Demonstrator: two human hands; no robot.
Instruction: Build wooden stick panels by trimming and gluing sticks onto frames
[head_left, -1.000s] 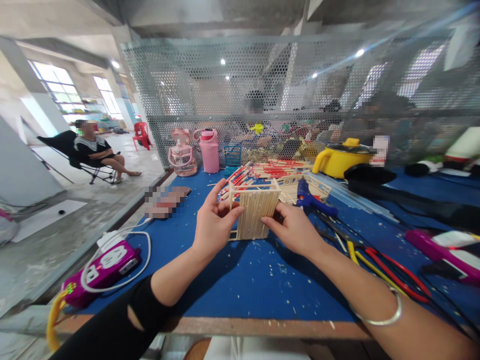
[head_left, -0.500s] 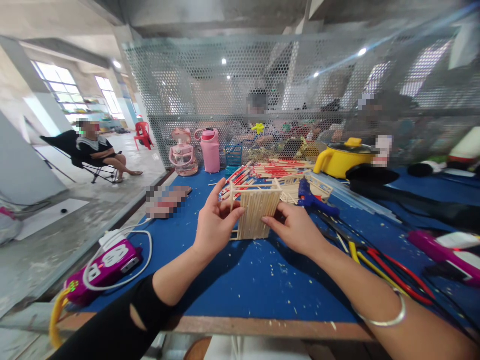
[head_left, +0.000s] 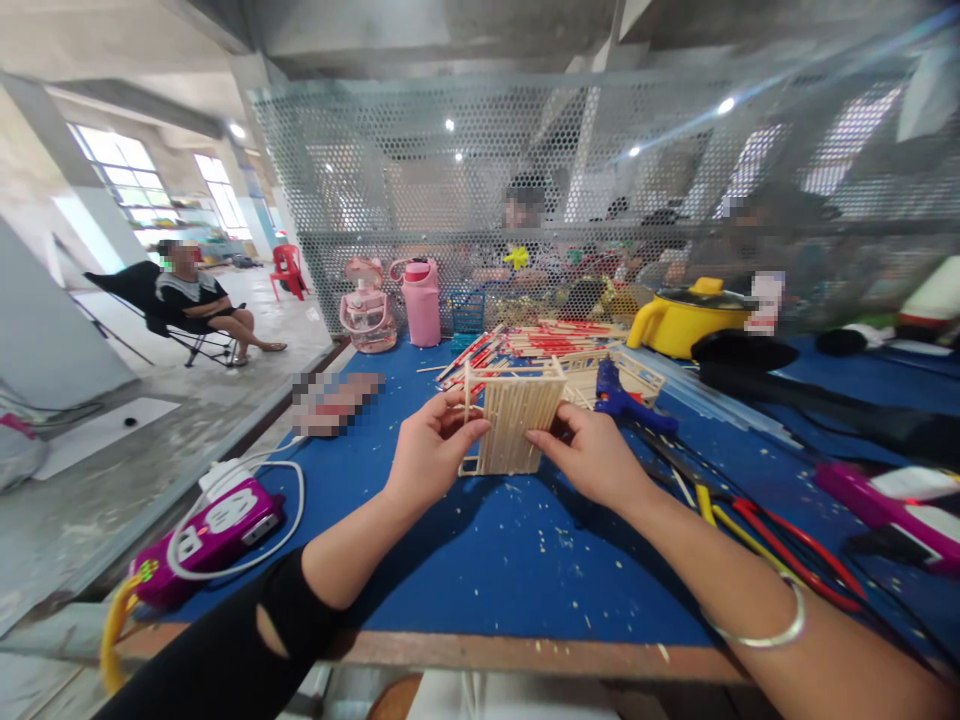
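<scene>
A small frame of pale wooden sticks (head_left: pixel 514 425), with one side filled by sticks laid side by side, stands upright between my hands over the blue table. My left hand (head_left: pixel 435 445) grips its open left edge, thumb in front and fingers behind. My right hand (head_left: pixel 592 450) pinches its right edge, the thumb on the stick panel and the fingertips hidden behind. Just beyond lie loose sticks with red wrappers (head_left: pixel 555 338) and a second stick structure (head_left: pixel 630 378). A blue glue gun (head_left: pixel 630 402) rests right of the frame.
Pliers with red handles (head_left: pixel 799 550) and clear glue sticks (head_left: pixel 720 400) lie to the right, near a yellow pot (head_left: pixel 694 318). On the left sits a purple power strip (head_left: pixel 214 535) with cables. Pink bottles (head_left: pixel 421 303) stand before a perforated metal screen (head_left: pixel 420 170). People sit beyond.
My left index finger, raised before, has come down onto the back of the stick frame. The frame has shifted very slightly; my right hand keeps its grip.
</scene>
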